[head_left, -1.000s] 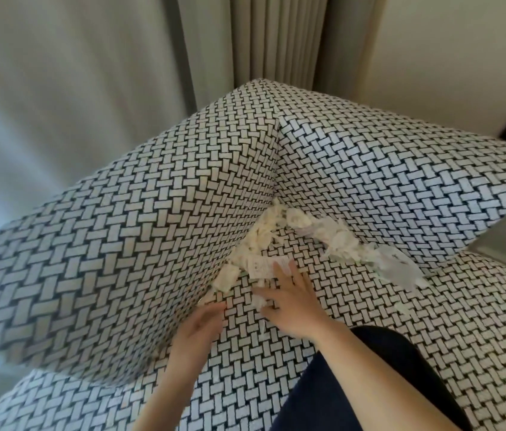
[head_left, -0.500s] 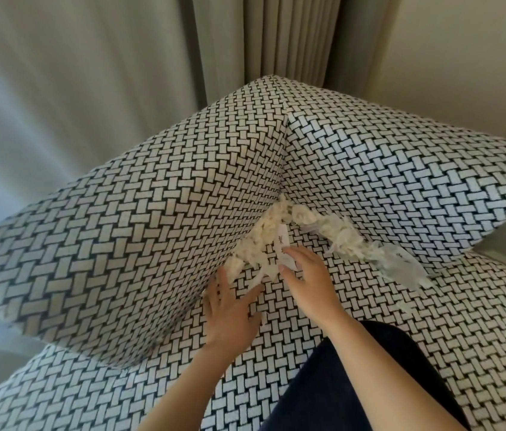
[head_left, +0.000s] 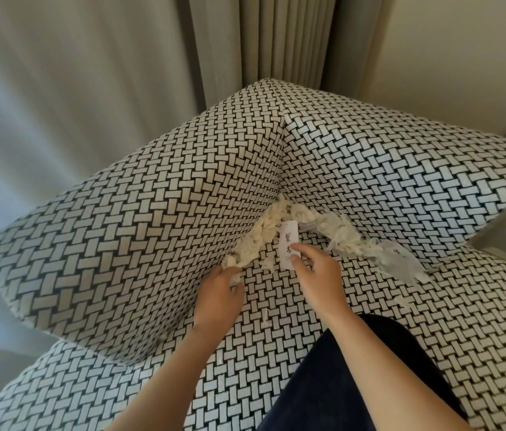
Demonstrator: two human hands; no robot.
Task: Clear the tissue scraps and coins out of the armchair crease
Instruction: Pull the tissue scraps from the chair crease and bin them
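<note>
White tissue scraps [head_left: 264, 231] fill the crease where the armchair's back and arm cushions meet the seat [head_left: 370, 306]. More crumpled tissue [head_left: 348, 241] runs along the right branch of the crease. My left hand [head_left: 219, 293] grips a wad of scraps at the lower end of the left branch. My right hand [head_left: 317, 275] pinches a white paper slip [head_left: 289, 247] with printed characters, holding it upright above the seat. No coins are visible.
The armchair has a black-and-white woven pattern; its left cushion [head_left: 121, 244] and right cushion [head_left: 401, 188] rise around the crease. Grey curtains [head_left: 245, 42] hang behind. A clear plastic scrap [head_left: 401, 262] lies at the right end. My dark-clothed leg [head_left: 332, 384] rests on the seat.
My left hand moved up to the crease and closed on tissue scraps. My right hand lifted the printed paper slip out of the pile and now holds it upright.
</note>
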